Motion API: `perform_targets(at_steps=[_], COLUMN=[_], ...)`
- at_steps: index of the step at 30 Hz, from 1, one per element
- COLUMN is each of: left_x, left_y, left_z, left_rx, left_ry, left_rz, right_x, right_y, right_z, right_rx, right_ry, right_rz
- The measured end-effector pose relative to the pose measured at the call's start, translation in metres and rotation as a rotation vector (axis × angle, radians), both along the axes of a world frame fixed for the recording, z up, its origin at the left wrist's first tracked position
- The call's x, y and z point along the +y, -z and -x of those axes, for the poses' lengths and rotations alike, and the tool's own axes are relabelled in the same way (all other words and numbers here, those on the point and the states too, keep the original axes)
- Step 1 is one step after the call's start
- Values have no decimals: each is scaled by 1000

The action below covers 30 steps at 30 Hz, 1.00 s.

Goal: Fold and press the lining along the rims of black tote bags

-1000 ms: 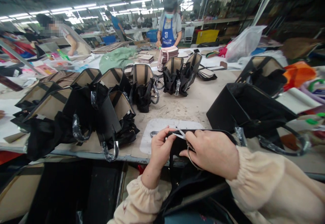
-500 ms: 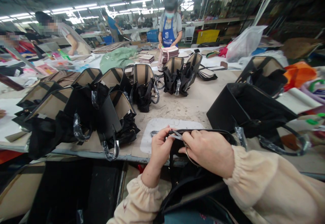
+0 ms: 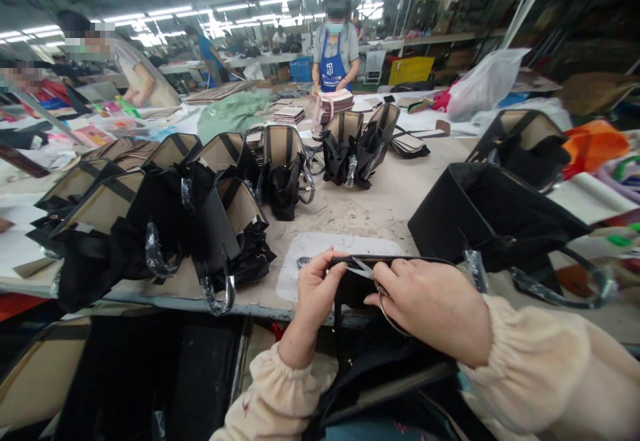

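My left hand (image 3: 319, 285) pinches the top edge of a black handbag (image 3: 385, 367) near its corner. In my right hand (image 3: 435, 301) is a pair of scissors (image 3: 361, 269), its blades apart and pointing left toward my left fingertips. The blades lie against the bag's edge; whether anything is between them I cannot make out. One ring of the scissors hangs below my right fingers. The bag's lower part rests at my lap, partly hidden by my hands and sleeves.
Several black handbags (image 3: 220, 221) with plastic-wrapped handles stand along the left of the table (image 3: 345, 211). Another black bag (image 3: 450, 207) stands close on the right. A white mat (image 3: 287, 271) lies just beyond my hands. Across the table, a person in a blue apron (image 3: 331, 67) handles stacked pieces.
My right hand has drawn slightly to the right with the scissors, and more of the blades shows, spread wider. My left hand keeps its pinch on the bag's edge.
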State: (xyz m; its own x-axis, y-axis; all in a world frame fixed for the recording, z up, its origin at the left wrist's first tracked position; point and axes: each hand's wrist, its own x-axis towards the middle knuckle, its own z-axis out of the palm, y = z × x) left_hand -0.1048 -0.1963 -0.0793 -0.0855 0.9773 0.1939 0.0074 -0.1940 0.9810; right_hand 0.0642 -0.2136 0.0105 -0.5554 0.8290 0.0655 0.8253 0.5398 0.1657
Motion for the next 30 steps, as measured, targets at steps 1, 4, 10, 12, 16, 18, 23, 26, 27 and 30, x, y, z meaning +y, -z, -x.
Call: perform_targets(at_steps=[1,4,10,12,16,18,23,26,27,30], left_x=[0,-1,-2,-3,-4,-4,-4,-4,-5,-5], left_y=[0,1,3,4,4,4,5,5,5,4], left_z=[0,-1,-2,-2,-2,-3,-5,-5,-5,-4], left_rx=[1,7,2,2,-15,-14,-11,-16,-20,-19], left_ry=[-2,-10,-45,-50,-56,-57,-70,-71,-69,-63], left_rz=[0,-3,17,28,27,24,34,36,38,34], right_x=[0,0,2,3,5,5,5,5,5,6], right_y=[0,0,0,1,4,5,5,5,5,4], right_z=[0,1,5,8,13,15,16,16,16,14], right_rx=[1,5,26,30,39,42,57,61,64,79], right_ry=[0,-2,-13,-11,-5,5,12,8,8,-4], right_rz=[0,6,3,-8,-34,-34,-12,-16,-19,-18])
